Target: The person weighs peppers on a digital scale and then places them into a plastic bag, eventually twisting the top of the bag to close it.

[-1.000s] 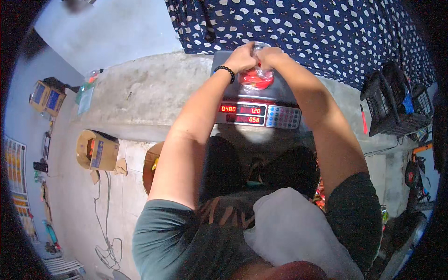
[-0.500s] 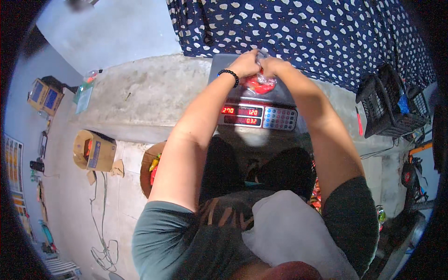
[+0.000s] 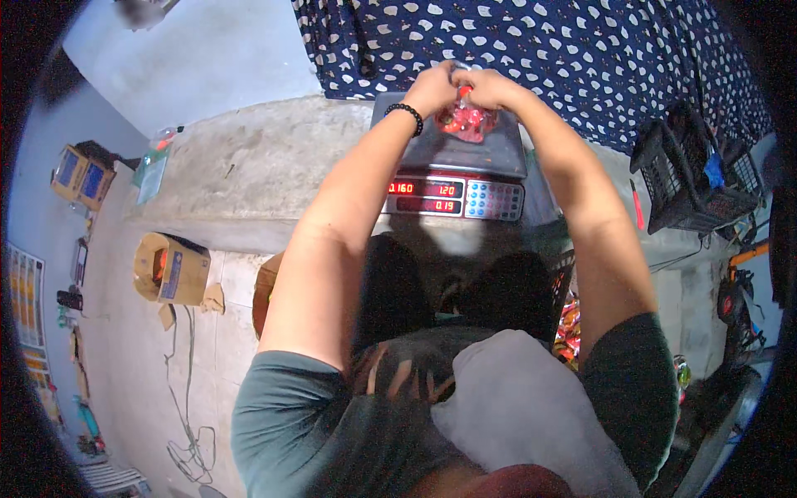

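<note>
A clear plastic bag (image 3: 466, 124) with red pieces inside hangs low over the dark platform of a digital scale (image 3: 501, 163); whether its bottom touches is unclear. My left hand (image 3: 433, 90), with a black bead bracelet at the wrist, pinches the bag's gathered top from the left. From the right, my right hand (image 3: 490, 88) closes on the same neck, its fingers against the left ones. My fingertips are partly hidden behind the knuckles. Red digits glow on the scale's front panel, beside a keypad (image 3: 494, 200).
The scale stands on a concrete ledge (image 3: 274, 158), before a dark blue patterned curtain (image 3: 531, 50). Black plastic crates (image 3: 685, 178) and a red-handled tool (image 3: 638, 205) lie to the right. At left are a cardboard box (image 3: 184, 272) and a cable (image 3: 189, 398). Red packets (image 3: 569, 328) sit beside my right leg.
Both hands have lifted the bag's neck up and away from me, so the bag hangs more upright. The scale's displayed reading has dropped.
</note>
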